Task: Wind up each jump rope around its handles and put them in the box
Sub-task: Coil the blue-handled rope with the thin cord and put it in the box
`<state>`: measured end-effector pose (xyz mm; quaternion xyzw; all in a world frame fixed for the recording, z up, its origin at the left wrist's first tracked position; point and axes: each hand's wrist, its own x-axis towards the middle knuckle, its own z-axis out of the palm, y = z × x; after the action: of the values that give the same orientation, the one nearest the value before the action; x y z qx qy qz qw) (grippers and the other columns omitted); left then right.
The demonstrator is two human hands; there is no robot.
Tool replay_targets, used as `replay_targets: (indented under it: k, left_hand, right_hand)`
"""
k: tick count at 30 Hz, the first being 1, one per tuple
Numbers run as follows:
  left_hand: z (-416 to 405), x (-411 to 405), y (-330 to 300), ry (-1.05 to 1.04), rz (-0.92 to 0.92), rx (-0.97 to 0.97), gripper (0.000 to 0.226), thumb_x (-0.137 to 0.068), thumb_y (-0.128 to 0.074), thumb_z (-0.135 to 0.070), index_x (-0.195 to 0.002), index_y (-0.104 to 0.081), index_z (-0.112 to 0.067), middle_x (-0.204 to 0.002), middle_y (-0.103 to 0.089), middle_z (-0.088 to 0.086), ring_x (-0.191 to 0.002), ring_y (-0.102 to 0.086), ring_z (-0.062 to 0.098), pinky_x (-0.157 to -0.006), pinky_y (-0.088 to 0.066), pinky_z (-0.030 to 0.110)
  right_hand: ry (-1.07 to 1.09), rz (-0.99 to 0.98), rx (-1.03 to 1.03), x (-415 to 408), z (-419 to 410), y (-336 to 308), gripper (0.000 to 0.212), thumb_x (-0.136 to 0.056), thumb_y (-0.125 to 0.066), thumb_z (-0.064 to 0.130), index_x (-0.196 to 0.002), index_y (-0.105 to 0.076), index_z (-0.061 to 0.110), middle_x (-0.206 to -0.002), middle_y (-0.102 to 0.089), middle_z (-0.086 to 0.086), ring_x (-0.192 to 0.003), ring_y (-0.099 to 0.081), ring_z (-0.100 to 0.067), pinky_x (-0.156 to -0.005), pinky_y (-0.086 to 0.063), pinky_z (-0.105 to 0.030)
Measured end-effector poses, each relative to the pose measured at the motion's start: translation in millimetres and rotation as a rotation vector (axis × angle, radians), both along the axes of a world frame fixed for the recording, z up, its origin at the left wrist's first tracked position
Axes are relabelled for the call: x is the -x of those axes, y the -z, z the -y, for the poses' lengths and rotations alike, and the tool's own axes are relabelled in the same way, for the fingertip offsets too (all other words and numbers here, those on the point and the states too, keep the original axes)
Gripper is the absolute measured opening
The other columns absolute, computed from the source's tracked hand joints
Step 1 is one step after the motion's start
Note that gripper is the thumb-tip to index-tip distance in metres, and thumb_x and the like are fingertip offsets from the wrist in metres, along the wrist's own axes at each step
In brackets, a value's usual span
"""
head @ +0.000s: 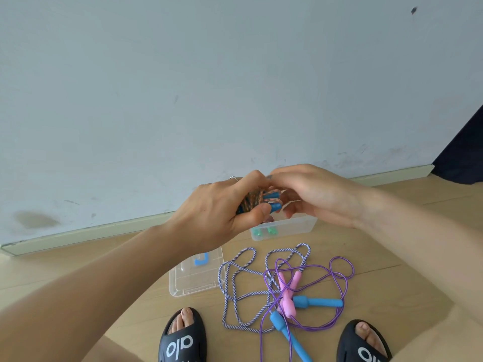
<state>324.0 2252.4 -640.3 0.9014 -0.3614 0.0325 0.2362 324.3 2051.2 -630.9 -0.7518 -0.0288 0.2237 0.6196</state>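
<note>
**Two hands holding a wound jump rope above a clear box**

A person is looking down at their own hands, which are meeting in mid-air in front of a pale wall. The left hand (222, 212) is gripping a bundle: an orange-and-dark braided rope (253, 201) wrapped around two blue handles (271, 202). The right hand (311, 194) is pinching the rope at the top of the bundle; its fingertips are partly hiding behind the left hand.

Just beyond and below the hands, a clear plastic box (300, 226) is sitting on the wooden floor, mostly covered by the hands. Two green handle ends (265, 232) are showing inside it. The clear lid (188, 283) is lying nearer and to the left, with a blue clip (201, 259) on it.

Nearer still, two loose ropes are lying tangled together: a white-and-purple braided rope (235, 296) with blue handles (317, 302), and a thin purple rope (339, 278) with pink handles (287, 296).

Two black slides (183, 340) are cut off by the near edge; each is showing the letters "alo", the right one only partly.
</note>
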Motion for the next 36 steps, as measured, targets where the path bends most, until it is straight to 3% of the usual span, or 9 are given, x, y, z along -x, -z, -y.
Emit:
replay_targets:
  k: [5,9,14,19,26,30,32,36]
  left_hand:
    - [-3,0,1,0.019,-0.048,0.026,0.031,-0.089,-0.036,-0.061,-0.111,-0.041,-0.040,-0.076,-0.055,-0.019,-0.065,-0.051,0.011,-0.058,-0.043,0.031]
    - [-4,4,3,0.064,-0.083,0.001,0.031,-0.088,-0.035,-0.062,-0.112,-0.038,-0.042,-0.079,-0.055,-0.017,-0.065,-0.051,0.009,-0.059,-0.043,0.030]
    - [-2,12,3,0.135,-0.181,0.077,0.033,-0.091,-0.040,-0.059,-0.119,-0.033,-0.043,-0.087,-0.063,-0.006,-0.068,-0.055,0.019,-0.064,-0.048,0.040]
    - [0,21,-1,0.199,-0.250,0.192,0.027,-0.094,-0.046,-0.052,-0.116,-0.032,-0.041,-0.087,-0.063,-0.003,-0.068,-0.058,0.027,-0.064,-0.049,0.043]
    - [-2,25,-1,0.199,-0.252,0.199,0.023,-0.095,-0.044,-0.051,-0.115,-0.038,-0.041,-0.080,-0.062,-0.006,-0.066,-0.055,0.027,-0.061,-0.049,0.043]
    - [-2,26,2,0.165,-0.321,0.188,0.023,-0.093,-0.045,-0.053,-0.110,-0.037,-0.039,-0.081,-0.064,-0.007,-0.068,-0.056,0.025,-0.064,-0.049,0.042]
    - [-4,26,3,0.151,-0.313,0.145,0.030,-0.090,-0.044,-0.059,-0.109,-0.038,-0.037,-0.077,-0.063,-0.006,-0.066,-0.054,0.019,-0.063,-0.048,0.037]
    - [-3,27,4,0.165,-0.235,0.045,0.032,-0.086,-0.040,-0.063,-0.105,-0.035,-0.038,-0.075,-0.056,-0.029,-0.063,-0.049,0.007,-0.056,-0.034,0.016]
  right_hand:
    - [-0.120,-0.051,-0.092,1,13,-4,0.019,-0.099,-0.054,0.017,-0.096,-0.067,0.004,-0.084,-0.062,-0.009,-0.074,-0.053,-0.018,-0.068,-0.042,-0.030]
    - [-0.209,-0.124,-0.124,3,22,-5,0.041,-0.091,-0.061,0.023,-0.110,-0.063,-0.013,-0.085,-0.066,-0.006,-0.072,-0.058,-0.013,-0.067,-0.049,-0.022]
    - [-0.223,-0.217,-0.196,9,27,-7,0.016,-0.090,-0.061,0.018,-0.088,-0.066,0.003,-0.071,-0.065,-0.002,-0.058,-0.057,-0.010,-0.055,-0.048,-0.018]
    - [-0.132,-0.318,-0.351,14,22,0,0.006,-0.086,-0.063,0.014,-0.082,-0.066,0.011,-0.071,-0.059,-0.004,-0.049,-0.052,-0.006,-0.046,-0.042,-0.015]
    - [-0.097,-0.330,-0.422,17,15,2,0.007,-0.085,-0.060,0.012,-0.087,-0.064,0.006,-0.068,-0.060,-0.001,-0.048,-0.050,-0.003,-0.044,-0.042,-0.012]
    - [-0.065,-0.290,-0.400,18,12,7,0.011,-0.089,-0.060,0.011,-0.094,-0.066,0.003,-0.070,-0.064,-0.003,-0.054,-0.055,-0.006,-0.052,-0.048,-0.014]
    - [-0.062,-0.246,-0.365,18,10,11,0.017,-0.087,-0.064,0.013,-0.099,-0.067,0.002,-0.077,-0.066,-0.007,-0.061,-0.058,-0.010,-0.058,-0.051,-0.017]
    - [-0.004,-0.120,-0.286,18,10,11,0.019,-0.079,-0.071,0.015,-0.095,-0.068,0.006,-0.080,-0.063,-0.011,-0.063,-0.057,-0.016,-0.057,-0.050,-0.022]
